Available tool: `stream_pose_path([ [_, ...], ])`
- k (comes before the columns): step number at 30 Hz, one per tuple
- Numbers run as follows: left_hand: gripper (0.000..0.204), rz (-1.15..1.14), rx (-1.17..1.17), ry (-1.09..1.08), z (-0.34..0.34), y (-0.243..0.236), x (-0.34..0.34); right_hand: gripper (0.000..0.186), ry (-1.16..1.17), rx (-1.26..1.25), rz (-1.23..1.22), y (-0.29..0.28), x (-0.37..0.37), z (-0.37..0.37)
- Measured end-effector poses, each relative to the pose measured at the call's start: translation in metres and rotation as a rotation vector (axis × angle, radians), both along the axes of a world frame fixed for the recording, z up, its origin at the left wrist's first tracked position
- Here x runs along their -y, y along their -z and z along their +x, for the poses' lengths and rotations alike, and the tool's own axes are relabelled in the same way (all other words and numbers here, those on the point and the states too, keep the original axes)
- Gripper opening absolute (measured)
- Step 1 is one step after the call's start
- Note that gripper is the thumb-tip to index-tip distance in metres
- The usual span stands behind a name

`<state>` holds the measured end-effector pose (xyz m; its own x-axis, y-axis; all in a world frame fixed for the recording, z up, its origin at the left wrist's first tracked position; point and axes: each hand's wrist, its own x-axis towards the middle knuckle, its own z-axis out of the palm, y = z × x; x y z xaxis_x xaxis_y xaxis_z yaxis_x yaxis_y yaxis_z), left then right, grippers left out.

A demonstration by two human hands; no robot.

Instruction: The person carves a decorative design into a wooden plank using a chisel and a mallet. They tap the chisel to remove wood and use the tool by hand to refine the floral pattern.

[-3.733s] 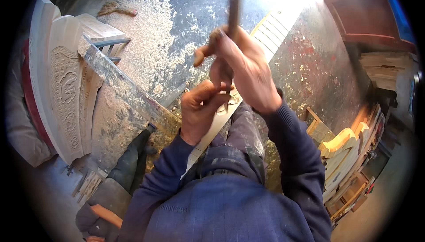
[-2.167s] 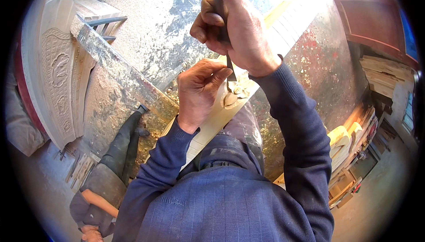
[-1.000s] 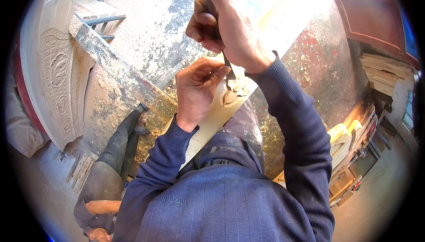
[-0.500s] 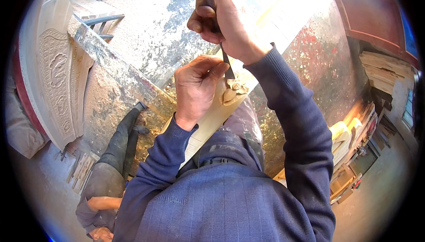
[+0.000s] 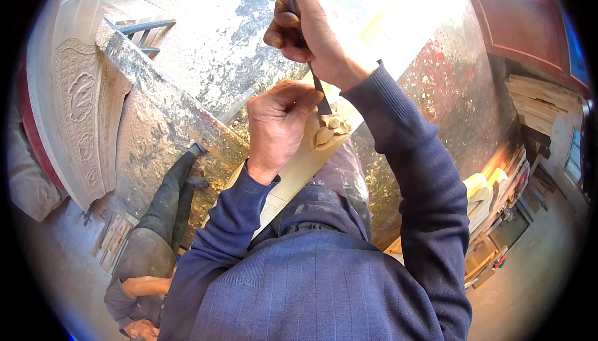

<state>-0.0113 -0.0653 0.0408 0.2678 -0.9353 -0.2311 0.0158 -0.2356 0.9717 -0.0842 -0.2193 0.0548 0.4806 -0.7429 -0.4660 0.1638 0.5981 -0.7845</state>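
Observation:
My right hand (image 5: 333, 45) is wrapped round a long dark chisel (image 5: 321, 95), high in the middle of the view. My left hand (image 5: 274, 129) is below it, thumb and forefinger pinched at the chisel's lower blade. The flat blade tip meets a carved leaf-and-flower relief (image 5: 330, 132) on a long pale wooden board (image 5: 293, 172), which runs diagonally beneath both hands and over my lap.
A carved pale panel (image 5: 84, 116) and metal-legged stand (image 5: 143, 28) sit left, beside a speckled beam (image 5: 168, 99) and scattered shavings. A co-worker (image 5: 149, 254) is at lower left. A red-brown cabinet (image 5: 523, 23) and stacked timber (image 5: 539, 104) are right, with cut pieces (image 5: 483, 204) below.
Since the earliest frame, both hands and the chisel have moved up and slightly left, exposing more carved relief. Over the last second the hands have shifted only slightly, keeping their grip.

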Motion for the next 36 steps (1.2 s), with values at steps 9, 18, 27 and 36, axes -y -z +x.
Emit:
stream_pose_path([
  [9, 0.005, 0.002, 0.060, 0.014, 0.000, -0.006, 0.002, 0.075, -0.051, 0.014, 0.032, 0.008, 0.003, 0.002],
  [18, 0.006, -0.007, 0.074, 0.018, 0.001, -0.006, 0.001, 0.076, -0.053, -0.014, 0.011, 0.007, -0.001, 0.006],
  [27, 0.006, 0.008, 0.007, -0.009, 0.000, -0.001, -0.001, 0.072, -0.031, 0.014, 0.042, 0.009, 0.001, 0.005],
  [36, 0.006, 0.054, -0.007, 0.009, -0.001, -0.005, 0.002, 0.073, -0.047, 0.001, 0.008, 0.005, 0.002, 0.001],
])
